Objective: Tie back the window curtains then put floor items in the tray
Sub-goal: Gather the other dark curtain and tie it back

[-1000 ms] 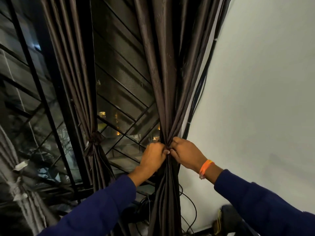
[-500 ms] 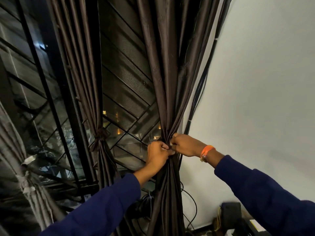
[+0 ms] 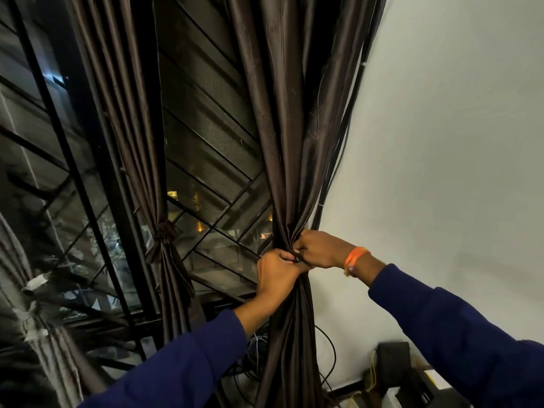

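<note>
The fingers of the left hand (image 3: 278, 273) are curled and pinch the gathered fabric of the right curtain (image 3: 290, 142); the fingers of the right hand (image 3: 319, 250) are curled too and pinch at the same spot, so the two hands touch at the knuckles. What exactly they pinch, a tie band or only cloth, I cannot tell. The curtain runs nearly upright, its long axis passing between both hands; the bunch lies directly under the fingertips, equally near to each hand. The left curtain (image 3: 164, 237) hangs already knotted beside the window grille (image 3: 212, 160); cables (image 3: 326, 348) hang below; the tray is not in view.
</note>
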